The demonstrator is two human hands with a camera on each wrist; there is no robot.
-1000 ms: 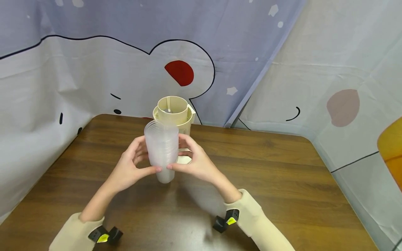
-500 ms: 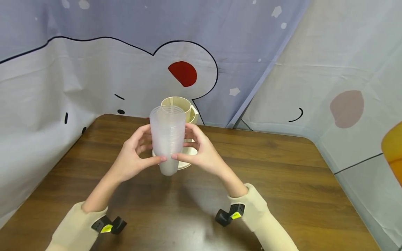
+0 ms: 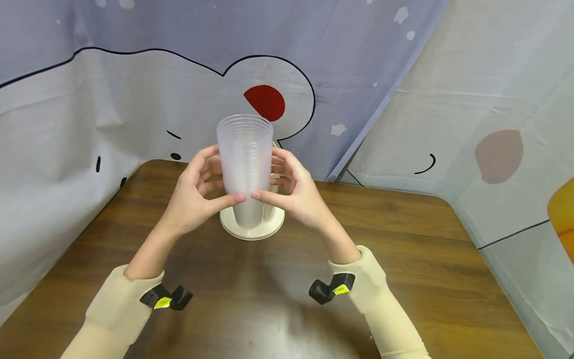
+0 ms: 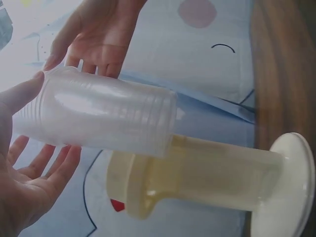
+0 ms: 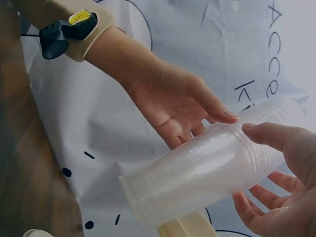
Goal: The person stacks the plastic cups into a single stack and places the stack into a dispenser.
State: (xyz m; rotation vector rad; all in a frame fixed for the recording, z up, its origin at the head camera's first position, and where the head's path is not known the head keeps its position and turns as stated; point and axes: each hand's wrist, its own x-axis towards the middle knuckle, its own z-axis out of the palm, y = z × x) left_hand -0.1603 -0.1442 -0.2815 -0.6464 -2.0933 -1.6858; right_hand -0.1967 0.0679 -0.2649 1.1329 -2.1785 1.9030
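Note:
Between both hands a stack of clear plastic cups (image 3: pixel 245 164) stands upright, rims at the top. My left hand (image 3: pixel 190 192) grips its left side, thumb across the front and fingers behind. From the right, my right hand (image 3: pixel 298 192) holds it the same way, the thumb tips nearly meeting. Behind the stack is a cream cup holder (image 4: pixel 222 173), a tube with a wider collar on a round base (image 3: pixel 230 224). In the left wrist view the stack's lower end is up beside the collar, clear of the table. In the head view the stack hides most of the holder.
The brown wooden table (image 3: pixel 381 264) extends around the holder. Close behind its back edge hangs a printed cloth (image 3: pixel 188 99), with another cloth panel (image 3: pixel 448 114) on the right. An orange-yellow shape (image 3: pixel 562 209) shows at the far right edge.
Both hands have raised the cup stack and moved it farther over the table, toward the holder. The stack now covers the holder's top in the head view. The grip is unchanged.

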